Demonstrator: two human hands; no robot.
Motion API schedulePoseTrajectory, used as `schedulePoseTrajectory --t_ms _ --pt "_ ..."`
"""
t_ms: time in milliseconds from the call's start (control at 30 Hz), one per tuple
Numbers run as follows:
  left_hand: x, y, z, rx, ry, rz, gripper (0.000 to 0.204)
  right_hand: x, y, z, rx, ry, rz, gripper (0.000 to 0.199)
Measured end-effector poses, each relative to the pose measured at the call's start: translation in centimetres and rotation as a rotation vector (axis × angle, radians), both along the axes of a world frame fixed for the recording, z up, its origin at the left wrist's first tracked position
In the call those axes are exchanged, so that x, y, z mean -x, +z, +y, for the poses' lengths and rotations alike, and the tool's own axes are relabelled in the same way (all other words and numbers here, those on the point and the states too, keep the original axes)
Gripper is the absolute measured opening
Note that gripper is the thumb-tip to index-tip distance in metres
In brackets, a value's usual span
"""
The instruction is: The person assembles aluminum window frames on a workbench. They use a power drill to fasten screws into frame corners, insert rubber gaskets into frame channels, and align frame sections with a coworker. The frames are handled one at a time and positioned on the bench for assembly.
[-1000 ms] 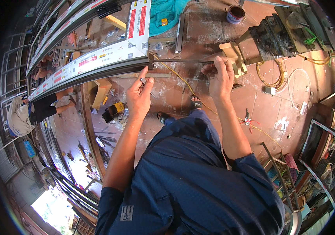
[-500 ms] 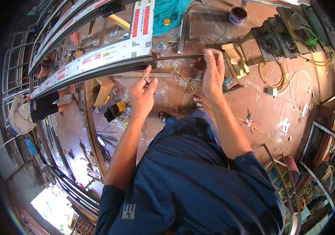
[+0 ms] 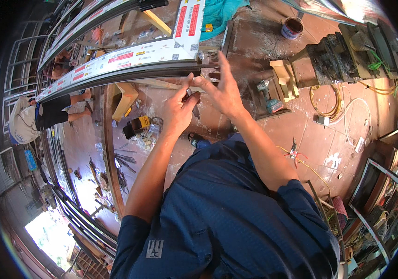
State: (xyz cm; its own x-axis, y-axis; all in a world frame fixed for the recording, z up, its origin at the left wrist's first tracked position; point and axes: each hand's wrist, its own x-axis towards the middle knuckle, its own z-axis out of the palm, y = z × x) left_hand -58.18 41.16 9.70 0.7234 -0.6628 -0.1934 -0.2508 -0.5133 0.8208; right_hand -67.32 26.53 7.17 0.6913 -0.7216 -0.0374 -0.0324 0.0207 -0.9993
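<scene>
Over here, the left hand (image 3: 179, 110) pinches a small grey metal tool (image 3: 189, 92) between thumb and forefinger, just below the corner end of the white-filmed frame (image 3: 129, 59). Its fingertips are right beside the frame's dark lower rail (image 3: 157, 75). The right hand (image 3: 223, 93) is spread wide, forefinger stretched up and thumb toward the left fingertips; I can't tell whether it touches the rail's end. Near it on the reddish floor (image 3: 320, 144) sits a teal drill (image 3: 273, 105), with the dark bucket (image 3: 292, 29) well beyond.
</scene>
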Motion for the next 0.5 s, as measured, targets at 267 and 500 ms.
schedulePoseTrajectory --t_ms 267,500 --pt "-0.1 -0.4 1.8 0.091 -0.003 -0.091 0.059 0.2 0.9 3.2 0.184 0.101 0.101 0.089" --pt "-0.4 -0.4 3.9 0.177 0.195 0.215 0.049 -0.1 1.3 5.0 0.334 0.124 0.15 0.101"
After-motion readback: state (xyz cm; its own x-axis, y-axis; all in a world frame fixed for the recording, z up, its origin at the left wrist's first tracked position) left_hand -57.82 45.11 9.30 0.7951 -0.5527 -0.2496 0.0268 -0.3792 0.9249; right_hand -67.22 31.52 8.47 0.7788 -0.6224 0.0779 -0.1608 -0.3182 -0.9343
